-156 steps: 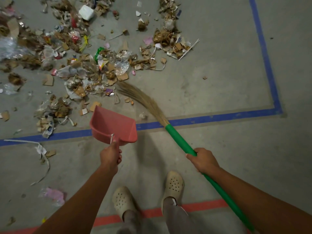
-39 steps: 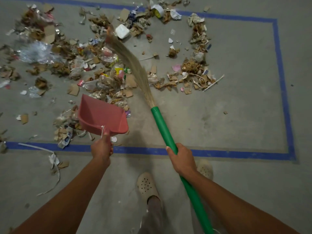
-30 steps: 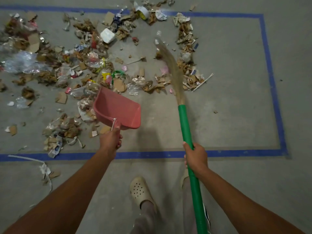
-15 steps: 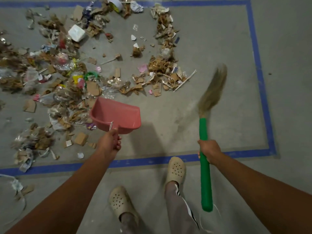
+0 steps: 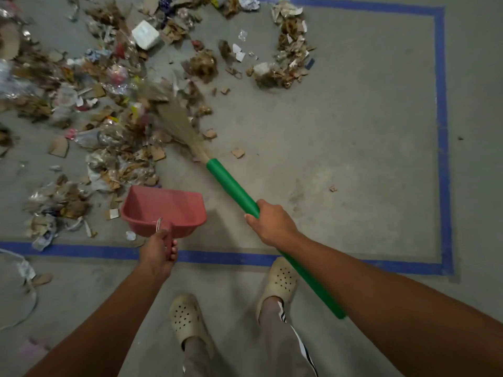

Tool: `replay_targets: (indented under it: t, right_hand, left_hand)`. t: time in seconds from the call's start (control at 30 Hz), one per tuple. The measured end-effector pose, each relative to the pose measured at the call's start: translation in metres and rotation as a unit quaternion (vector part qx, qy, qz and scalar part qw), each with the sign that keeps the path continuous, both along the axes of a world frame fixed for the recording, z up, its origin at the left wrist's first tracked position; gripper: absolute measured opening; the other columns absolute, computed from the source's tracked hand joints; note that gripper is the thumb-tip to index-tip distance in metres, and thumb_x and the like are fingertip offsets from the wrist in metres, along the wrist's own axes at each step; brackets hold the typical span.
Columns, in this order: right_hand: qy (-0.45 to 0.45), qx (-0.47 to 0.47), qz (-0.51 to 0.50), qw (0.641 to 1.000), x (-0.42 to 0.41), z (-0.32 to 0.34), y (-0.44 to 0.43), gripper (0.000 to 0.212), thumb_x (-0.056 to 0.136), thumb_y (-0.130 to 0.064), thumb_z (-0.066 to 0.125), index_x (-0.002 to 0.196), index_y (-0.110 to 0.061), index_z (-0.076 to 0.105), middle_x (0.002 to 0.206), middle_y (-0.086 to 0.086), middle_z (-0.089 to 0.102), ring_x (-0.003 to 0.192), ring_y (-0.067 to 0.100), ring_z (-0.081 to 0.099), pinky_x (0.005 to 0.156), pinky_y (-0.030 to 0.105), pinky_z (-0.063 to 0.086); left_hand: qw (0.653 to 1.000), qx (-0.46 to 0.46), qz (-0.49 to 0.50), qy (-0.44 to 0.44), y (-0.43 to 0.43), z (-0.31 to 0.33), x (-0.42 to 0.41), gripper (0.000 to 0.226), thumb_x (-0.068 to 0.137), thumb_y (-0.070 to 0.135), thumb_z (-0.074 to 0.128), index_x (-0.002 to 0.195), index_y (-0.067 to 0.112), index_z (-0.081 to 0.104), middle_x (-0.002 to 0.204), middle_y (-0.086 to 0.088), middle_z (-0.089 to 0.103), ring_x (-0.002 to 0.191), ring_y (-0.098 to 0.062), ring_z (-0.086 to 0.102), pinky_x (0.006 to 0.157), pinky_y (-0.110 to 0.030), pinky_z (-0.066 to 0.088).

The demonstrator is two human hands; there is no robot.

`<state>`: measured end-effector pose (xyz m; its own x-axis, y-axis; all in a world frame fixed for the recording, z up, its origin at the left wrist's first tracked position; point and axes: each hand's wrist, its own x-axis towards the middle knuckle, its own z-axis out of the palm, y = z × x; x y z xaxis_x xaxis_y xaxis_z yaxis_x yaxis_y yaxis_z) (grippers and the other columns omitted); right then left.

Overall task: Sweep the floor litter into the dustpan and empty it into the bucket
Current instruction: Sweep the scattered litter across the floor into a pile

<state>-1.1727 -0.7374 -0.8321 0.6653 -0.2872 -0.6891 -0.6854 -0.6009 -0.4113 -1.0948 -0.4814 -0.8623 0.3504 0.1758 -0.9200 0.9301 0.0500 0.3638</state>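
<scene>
Two hands engaged: left hand clenched on the pink dustpan by its handle, right hand grasping the grass broom at its stiff green shaft. Litter, cardboard scraps and plastic film just beyond the pan, is probably light, flimsy and easily scattered.

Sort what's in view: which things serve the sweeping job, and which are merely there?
In the job: broom gripped by right hand; dustpan held by left hand; floor litter; no bucket in view.
Merely there: blue floor tape; clogs.
</scene>
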Motion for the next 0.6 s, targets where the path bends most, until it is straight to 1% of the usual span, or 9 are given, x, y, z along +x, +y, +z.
replay_targets:
  t: [0.07,0.13,0.2,0.27,0.37,0.47,0.53,0.6]
  right_hand:
    - [-0.007,-0.009,0.023,1.000,0.004,0.009,0.009,0.040,0.095,-0.048,0.054,0.110,-0.012,0.057,0.101,0.015,0.066,0.088,0.035,0.064,0.065,0.034,0.045]
    - [-0.017,-0.024,0.036,0.999,0.002,0.017,0.018,0.039,0.095,-0.050,0.054,0.109,-0.013,0.058,0.100,0.015,0.066,0.087,0.035,0.064,0.065,0.035,0.047]
    - [-0.016,-0.034,0.020,0.999,-0.005,0.025,0.026,0.040,0.094,-0.051,0.054,0.109,-0.014,0.057,0.098,0.014,0.065,0.087,0.035,0.064,0.069,0.037,0.051]
    - [-0.003,-0.034,-0.020,0.999,-0.017,0.031,0.034,0.041,0.093,-0.053,0.055,0.107,-0.014,0.058,0.097,0.013,0.066,0.087,0.034,0.065,0.072,0.040,0.055]
    - [-0.001,-0.041,-0.095,0.995,-0.038,0.039,0.046,0.039,0.093,-0.052,0.056,0.102,-0.014,0.059,0.097,0.015,0.067,0.089,0.036,0.064,0.073,0.039,0.053]
    - [-0.001,-0.045,-0.205,0.978,-0.067,0.045,0.054,0.037,0.093,-0.048,0.060,0.101,-0.012,0.063,0.095,0.013,0.068,0.090,0.033,0.064,0.070,0.035,0.047]
    - [0.000,-0.038,-0.295,0.955,-0.089,0.046,0.057,0.034,0.094,-0.045,0.062,0.098,-0.011,0.064,0.089,0.012,0.067,0.083,0.031,0.065,0.067,0.033,0.046]
    - [-0.006,-0.028,-0.388,0.921,-0.114,0.044,0.057,0.031,0.094,-0.043,0.064,0.087,-0.012,0.062,0.084,0.014,0.069,0.080,0.032,0.068,0.068,0.036,0.052]
  left_hand:
    - [1.000,0.005,-0.005,0.001,0.009,0.004,0.000,0.025,0.103,0.022,0.042,0.081,0.011,0.049,0.046,0.000,0.047,0.029,-0.005,0.037,0.031,-0.011,0.024]
    - [1.000,-0.001,-0.014,-0.006,0.015,0.011,0.002,0.024,0.103,0.023,0.043,0.082,0.014,0.051,0.052,0.000,0.045,0.031,-0.004,0.036,0.031,-0.012,0.024]
    - [0.999,-0.013,-0.031,-0.015,0.019,0.019,0.005,0.023,0.103,0.026,0.044,0.083,0.016,0.051,0.057,0.000,0.043,0.032,-0.004,0.036,0.031,-0.012,0.023]
    - [0.998,-0.024,-0.047,-0.023,0.021,0.027,0.008,0.021,0.103,0.027,0.047,0.085,0.017,0.051,0.060,-0.001,0.043,0.033,-0.004,0.036,0.032,-0.013,0.024]
    - [0.997,-0.040,-0.064,-0.032,0.025,0.040,0.013,0.018,0.102,0.027,0.050,0.089,0.014,0.052,0.066,-0.003,0.045,0.035,-0.005,0.038,0.032,-0.015,0.026]
    - [0.991,-0.049,-0.114,-0.045,0.024,0.052,0.013,0.021,0.102,0.027,0.052,0.086,0.014,0.052,0.065,-0.004,0.045,0.037,-0.006,0.038,0.034,-0.015,0.026]
    - [0.986,-0.045,-0.156,-0.047,0.023,0.055,0.009,0.024,0.101,0.029,0.053,0.084,0.013,0.052,0.066,-0.004,0.045,0.036,-0.006,0.037,0.033,-0.016,0.026]
    - [0.980,-0.040,-0.189,-0.038,0.019,0.056,0.004,0.025,0.101,0.028,0.054,0.082,0.011,0.052,0.066,-0.005,0.045,0.036,-0.007,0.037,0.033,-0.015,0.025]
